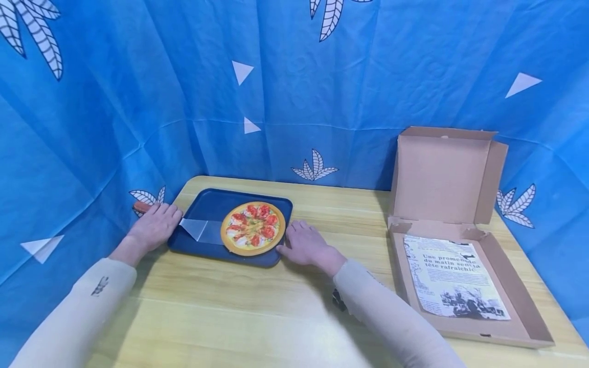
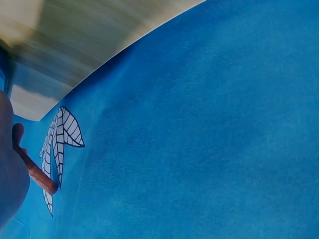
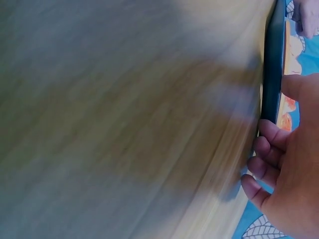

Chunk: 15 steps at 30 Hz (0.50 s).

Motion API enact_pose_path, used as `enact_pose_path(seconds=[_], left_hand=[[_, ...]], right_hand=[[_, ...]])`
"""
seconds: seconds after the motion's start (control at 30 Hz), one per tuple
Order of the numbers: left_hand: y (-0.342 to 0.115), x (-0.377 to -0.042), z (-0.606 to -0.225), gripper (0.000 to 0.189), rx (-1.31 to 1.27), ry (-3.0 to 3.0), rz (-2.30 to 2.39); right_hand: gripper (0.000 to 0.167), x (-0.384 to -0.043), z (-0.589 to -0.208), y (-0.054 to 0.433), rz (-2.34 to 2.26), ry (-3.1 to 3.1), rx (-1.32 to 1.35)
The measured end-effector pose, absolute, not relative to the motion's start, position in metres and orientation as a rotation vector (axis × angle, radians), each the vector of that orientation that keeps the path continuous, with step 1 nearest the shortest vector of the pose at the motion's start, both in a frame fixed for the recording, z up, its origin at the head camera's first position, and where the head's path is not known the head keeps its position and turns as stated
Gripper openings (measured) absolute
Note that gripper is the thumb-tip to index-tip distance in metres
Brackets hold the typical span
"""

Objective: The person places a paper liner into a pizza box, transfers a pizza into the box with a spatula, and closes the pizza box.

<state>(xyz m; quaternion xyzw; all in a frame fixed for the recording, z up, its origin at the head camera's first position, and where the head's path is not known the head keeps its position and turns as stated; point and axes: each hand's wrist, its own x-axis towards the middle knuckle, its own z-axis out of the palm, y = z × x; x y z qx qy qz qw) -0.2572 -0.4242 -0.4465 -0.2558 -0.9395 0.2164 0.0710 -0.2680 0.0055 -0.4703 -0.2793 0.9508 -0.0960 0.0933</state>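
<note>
On a dark blue tray [image 1: 213,205] lies a small round pizza [image 1: 253,228] with red and white toppings. My left hand [image 1: 156,225] grips a pizza server [image 1: 202,231] over the tray's left rim; its clear-looking blade reaches the pizza's left edge, and how far under it goes is hidden. In the left wrist view the brown wooden handle [image 2: 42,178] sticks out behind the hand. At the tray's right end, my right hand [image 1: 309,244] holds the rim, thumb over the edge beside the pizza and bent fingers [image 3: 273,133] at the outer side.
An opened cardboard pizza box [image 1: 400,271] stands at the right of the wooden table [image 1: 221,317], lid upright. A printed paper sheet [image 1: 453,278] lines its base. Blue patterned curtain [image 1: 294,82] hangs behind and to the left, close to the table's edges.
</note>
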Motion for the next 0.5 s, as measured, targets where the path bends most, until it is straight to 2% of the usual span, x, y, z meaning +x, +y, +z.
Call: enact_pose_path(seconds=[0.5], left_hand=[[-0.4234, -0.2543, -0.4439, 0.015, -0.814, -2.780, 0.642]], right_hand=[[0.048, -0.2672, -0.4715, 0.0065, -0.281, 2.809, -0.849]])
